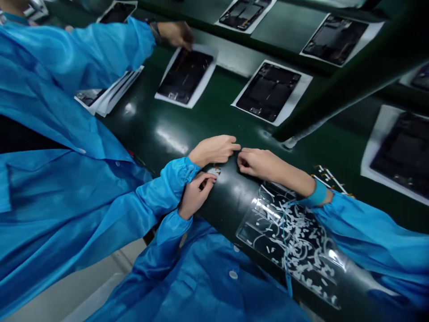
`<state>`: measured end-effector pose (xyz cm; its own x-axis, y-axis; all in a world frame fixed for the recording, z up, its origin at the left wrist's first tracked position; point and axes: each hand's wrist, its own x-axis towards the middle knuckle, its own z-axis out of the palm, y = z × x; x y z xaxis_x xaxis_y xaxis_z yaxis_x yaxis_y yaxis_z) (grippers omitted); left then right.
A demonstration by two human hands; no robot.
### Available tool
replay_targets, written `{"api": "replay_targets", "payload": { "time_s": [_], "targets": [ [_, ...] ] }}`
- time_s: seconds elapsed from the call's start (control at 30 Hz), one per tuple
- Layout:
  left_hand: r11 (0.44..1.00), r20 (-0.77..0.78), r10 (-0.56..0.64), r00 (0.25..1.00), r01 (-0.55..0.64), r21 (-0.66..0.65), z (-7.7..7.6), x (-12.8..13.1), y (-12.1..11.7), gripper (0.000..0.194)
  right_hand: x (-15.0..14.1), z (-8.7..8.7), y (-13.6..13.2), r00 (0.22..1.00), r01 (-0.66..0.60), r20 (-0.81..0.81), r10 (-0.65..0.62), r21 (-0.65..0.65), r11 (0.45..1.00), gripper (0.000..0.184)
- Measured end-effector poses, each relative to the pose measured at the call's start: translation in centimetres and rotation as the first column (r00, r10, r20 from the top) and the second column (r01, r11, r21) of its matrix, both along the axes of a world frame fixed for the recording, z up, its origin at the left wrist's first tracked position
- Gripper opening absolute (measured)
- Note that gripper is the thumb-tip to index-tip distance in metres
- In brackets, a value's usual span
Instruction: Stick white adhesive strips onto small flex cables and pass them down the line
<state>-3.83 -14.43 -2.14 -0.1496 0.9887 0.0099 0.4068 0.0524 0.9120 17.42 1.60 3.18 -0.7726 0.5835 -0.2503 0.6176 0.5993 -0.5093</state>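
My left hand (pixel 197 193) rests low over the green table, thumb and fingers closing at the edge of a small white piece with orange flex parts (pixel 216 171). Closed with its fingers bent in, my right hand (pixel 256 161) hovers to the right; whatever its fingertips hold is hidden or too small to name. A wrist strap (pixel 318 193) circles my right wrist. Between my hands, a co-worker's hand (pixel 214 150) reaches in from the left, its fingertips almost meeting those of my right hand.
A clear plastic tray (pixel 248 230) strewn with white scraps lies below my right forearm, with flex strips (pixel 330 176) beyond it. Dark tablet housings (pixel 270 91) lie on white sheets. The co-worker's other hand (pixel 177 35) is at another housing (pixel 187 76). A dark post (pixel 335 98) slants across the right.
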Motion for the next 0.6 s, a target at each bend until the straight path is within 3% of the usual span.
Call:
{"api": "replay_targets", "payload": {
  "time_s": [0.07, 0.13, 0.23, 0.33, 0.43, 0.5, 0.6],
  "targets": [
    [1.000, 0.002, 0.009, 1.000, -0.009, 0.028, 0.3, 0.3, -0.5, 0.017, 2.6, 2.8, -1.4, 0.999, 0.032, -0.040, -0.035, -0.070, 0.997, 0.006],
    [0.997, -0.001, 0.004, 1.000, -0.004, 0.075, 0.5, 1.0, -1.1, 0.019, 6.0, 5.1, -4.0, 0.979, 0.105, -0.142, -0.143, -0.244, 0.964, 0.011],
    [0.986, -0.010, -0.088, 0.996, 0.089, 0.140, 0.9, 3.1, -1.8, 0.025, 11.3, 6.2, -8.3, 0.961, 0.199, -0.115, -0.250, -0.337, 0.920, 0.026],
    [0.939, -0.008, -0.308, 0.951, 0.305, 0.160, 1.4, 6.2, -1.9, 0.027, 16.1, 4.8, -10.2, 0.946, 0.302, -0.003, -0.323, -0.349, 0.887, 0.032],
    [0.837, -0.082, -0.514, 0.854, 0.520, 0.169, 1.9, 8.7, -1.5, 0.026, 19.6, 2.8, -8.8, 0.835, 0.549, 0.132, -0.534, -0.151, 0.822, 0.033],
    [0.784, -0.142, -0.578, 0.803, 0.595, 0.176, 2.1, 9.8, -1.2, 0.026, 20.8, 1.5, -7.0, 0.769, 0.632, 0.144, -0.622, -0.028, 0.774, 0.036],
    [0.768, -0.186, -0.580, 0.793, 0.609, 0.200, 2.1, 10.5, -1.0, 0.025, 21.2, -0.5, -4.4, 0.706, 0.698, 0.066, -0.705, 0.102, 0.709, 0.045]
  ]
}}
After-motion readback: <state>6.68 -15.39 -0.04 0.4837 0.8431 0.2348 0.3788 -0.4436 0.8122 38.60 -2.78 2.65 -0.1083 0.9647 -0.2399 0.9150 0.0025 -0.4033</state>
